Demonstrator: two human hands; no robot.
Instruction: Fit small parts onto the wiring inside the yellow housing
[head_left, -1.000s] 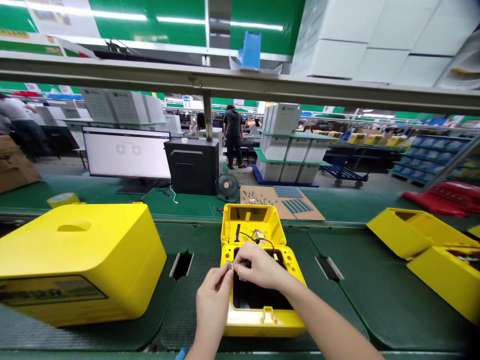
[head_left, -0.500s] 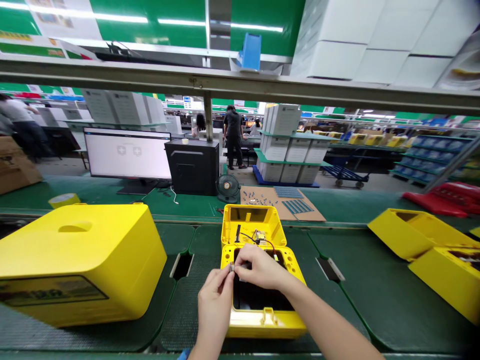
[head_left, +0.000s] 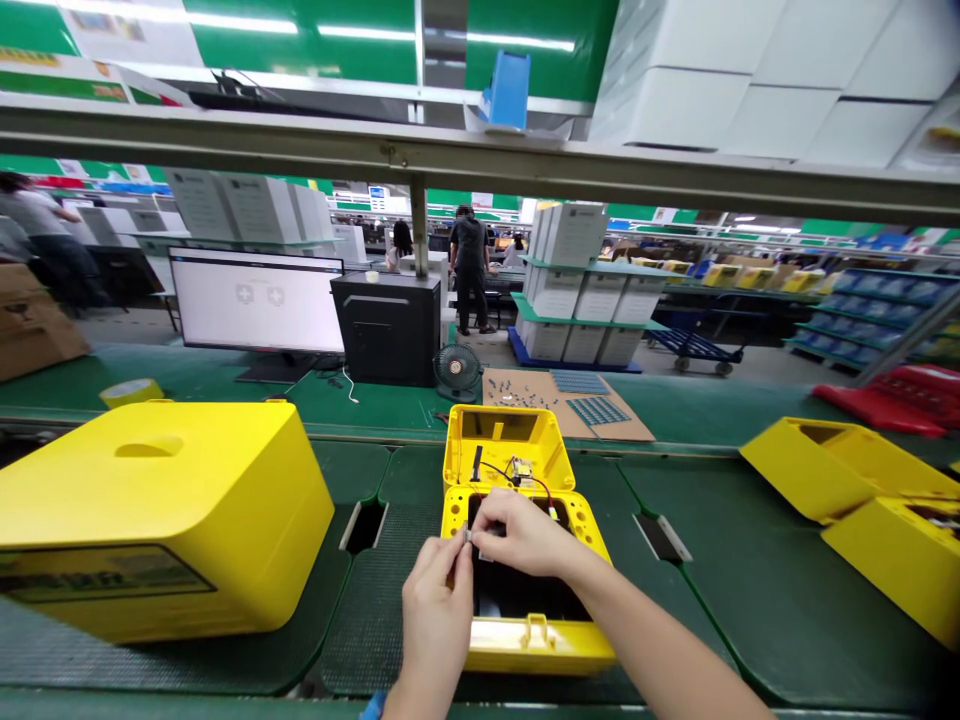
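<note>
An open yellow case [head_left: 540,648] stands in front of me, its lid [head_left: 561,455] tipped back and wires with a small circuit board [head_left: 520,468] inside that lid. Over the left side of the case's dark cavity, my left hand [head_left: 439,590] pinches a small grey piece, too small to name. My right hand [head_left: 517,535] is closed at the same piece, thumb and forefinger pressed together beside the left fingertips. What the right fingers grip is partly hidden.
To the left sits a large yellow case [head_left: 172,500]; another open yellow case [head_left: 862,480] lies at the right. Behind are a monitor [head_left: 259,300], a black computer tower [head_left: 386,330], a small fan [head_left: 457,370] and cardboard [head_left: 630,420] with small blue parts. A shelf beam [head_left: 300,145] crosses above.
Both hands stay together over the case with the small grey piece, shifting very slightly to the right. The camera view has also moved a little.
</note>
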